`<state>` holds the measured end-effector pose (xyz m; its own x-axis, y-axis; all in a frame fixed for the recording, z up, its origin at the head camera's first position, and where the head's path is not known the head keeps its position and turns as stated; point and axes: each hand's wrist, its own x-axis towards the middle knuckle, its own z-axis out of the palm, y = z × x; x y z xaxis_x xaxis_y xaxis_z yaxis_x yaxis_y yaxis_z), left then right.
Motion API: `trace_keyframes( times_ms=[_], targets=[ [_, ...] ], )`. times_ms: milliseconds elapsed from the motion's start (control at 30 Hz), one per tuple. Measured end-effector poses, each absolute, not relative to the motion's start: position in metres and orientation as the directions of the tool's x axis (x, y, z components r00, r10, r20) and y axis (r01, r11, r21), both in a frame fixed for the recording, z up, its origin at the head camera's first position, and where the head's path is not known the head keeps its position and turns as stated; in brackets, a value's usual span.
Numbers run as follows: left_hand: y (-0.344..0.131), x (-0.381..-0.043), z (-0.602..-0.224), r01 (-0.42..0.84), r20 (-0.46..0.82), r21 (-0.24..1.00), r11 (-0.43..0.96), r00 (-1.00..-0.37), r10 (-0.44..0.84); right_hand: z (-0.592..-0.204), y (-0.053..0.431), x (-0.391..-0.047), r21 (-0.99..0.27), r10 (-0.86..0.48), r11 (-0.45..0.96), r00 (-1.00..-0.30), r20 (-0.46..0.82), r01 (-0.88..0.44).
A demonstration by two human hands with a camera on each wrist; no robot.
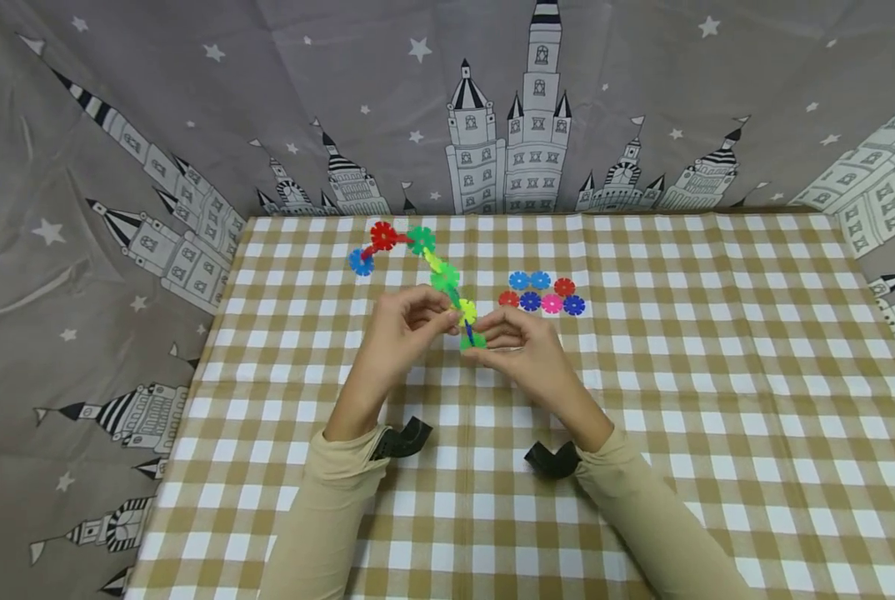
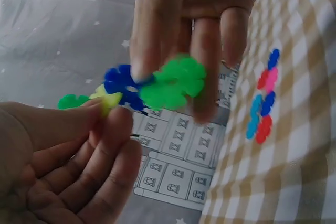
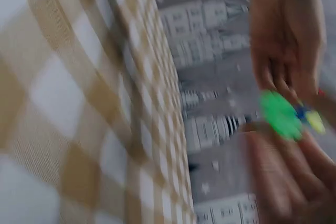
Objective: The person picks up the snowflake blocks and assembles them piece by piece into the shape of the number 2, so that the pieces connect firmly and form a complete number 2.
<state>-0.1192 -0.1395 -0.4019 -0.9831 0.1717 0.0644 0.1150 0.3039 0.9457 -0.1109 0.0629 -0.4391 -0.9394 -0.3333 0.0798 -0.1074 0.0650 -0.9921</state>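
Observation:
A chain of slotted plastic snowflake discs runs from a blue disc [image 1: 361, 262] through a red disc [image 1: 383, 236] and green and yellow ones towards the hands. My left hand [image 1: 402, 329] pinches a yellow disc [image 2: 109, 100] near the chain's lower end between thumb and fingers. Beyond it a dark blue disc [image 2: 123, 85] joins the end green disc [image 2: 176, 83]. My right hand [image 1: 530, 346] holds this end green disc between thumb and fingers, one fingertip by the blue disc. In the right wrist view the right hand is blurred beside the green disc [image 3: 281, 115].
Several loose discs lie right of the hands: light blue discs [image 1: 530, 280], red discs [image 1: 564, 287], dark blue discs [image 1: 574, 305] and a pink disc [image 1: 551, 303]. A checked cloth [image 1: 680, 467] covers the table. Behind hangs a grey curtain [image 1: 387, 75] with castles.

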Motion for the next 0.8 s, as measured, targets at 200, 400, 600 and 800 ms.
trace_keyframes(
  times_ms=[200,400,600,800],
  targets=[
    [-0.134,-0.12,-0.407,0.128,0.021,0.893,0.432,-0.97,0.244,-0.446,0.088,-0.13,-0.994,-0.393,0.101,-0.92,0.004,-0.047],
    [-0.128,-0.12,-0.41,0.114,-0.002,0.88,0.462,-0.97,0.244,-0.446,0.092,-0.134,-0.994,-0.427,0.113,-0.902,-0.057,0.009],
    [-0.123,-0.121,-0.415,0.1,-0.003,0.896,0.433,-0.973,0.23,-0.445,0.092,-0.133,-0.996,-0.406,0.088,-0.913,-0.046,0.011],
    [-0.129,-0.126,-0.421,0.006,-0.042,0.966,0.257,-0.983,0.18,-0.446,0.1,-0.137,-0.999,-0.382,0.04,-0.924,-0.027,0.013]
  ],
)
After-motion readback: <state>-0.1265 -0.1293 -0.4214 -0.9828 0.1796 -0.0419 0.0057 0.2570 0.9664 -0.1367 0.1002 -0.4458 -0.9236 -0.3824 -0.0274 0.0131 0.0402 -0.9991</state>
